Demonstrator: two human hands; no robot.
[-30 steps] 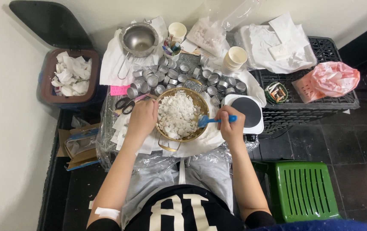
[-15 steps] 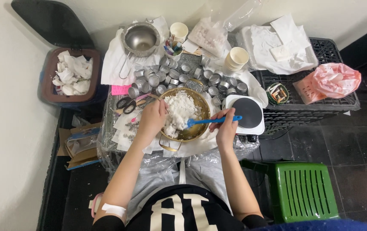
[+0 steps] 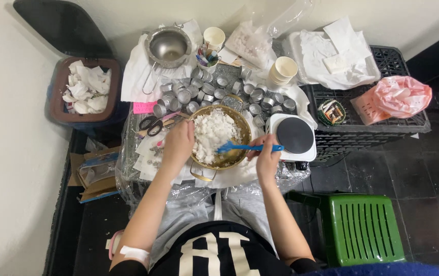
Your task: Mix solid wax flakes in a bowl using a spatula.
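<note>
Gold bowl (image 3: 240,153) of white flakes (image 3: 211,133) sits at the table's (image 3: 137,110) front edge, centre. Your left hand (image 3: 178,144) lies palm-down over the bowl's left rim, fingers curled on it, forearm angled in from lower left. Your right hand (image 3: 267,156) is closed around the blue spatula (image 3: 247,148) handle, held near level, blade end dipped into the flakes at the bowl's right side. White hot plate (image 3: 293,135) sits just right of the bowl. Small metal tins (image 3: 204,89) are clustered behind it; scissors (image 3: 150,124) lie near the left edge.
</note>
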